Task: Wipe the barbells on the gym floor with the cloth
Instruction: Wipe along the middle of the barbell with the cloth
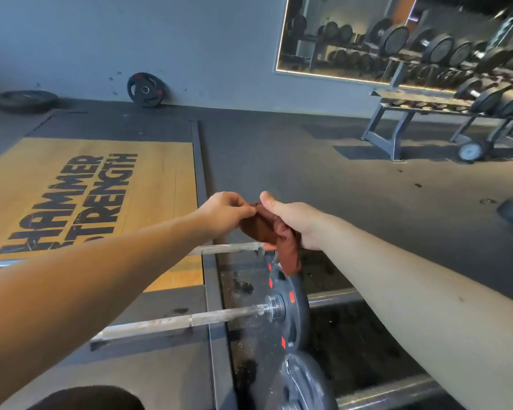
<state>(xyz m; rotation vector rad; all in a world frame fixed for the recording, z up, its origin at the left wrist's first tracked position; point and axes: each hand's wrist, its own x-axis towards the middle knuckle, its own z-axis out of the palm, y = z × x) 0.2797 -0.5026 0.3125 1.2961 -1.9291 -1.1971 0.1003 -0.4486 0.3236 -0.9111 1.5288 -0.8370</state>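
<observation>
Left hand (pixel 224 213) pinches soft, crumpled brown cloth (pixel 271 232). Right hand (pixel 296 221) grips it too. Below hands: thin scuffed metal bar (pixel 228 247), round dark plate (pixel 289 303).

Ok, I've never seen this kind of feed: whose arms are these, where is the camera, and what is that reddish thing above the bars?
There is no machine here. A person wears one camera on the head, looking forward and down, so the arms are their own. The left hand pinches and the right hand grips a reddish-brown cloth, held in the air. On the floor below lie the far barbell and the near barbell, beside a wooden platform. A dark weight plate sits on the near barbell. A dumbbell rack stands at the back right.
</observation>
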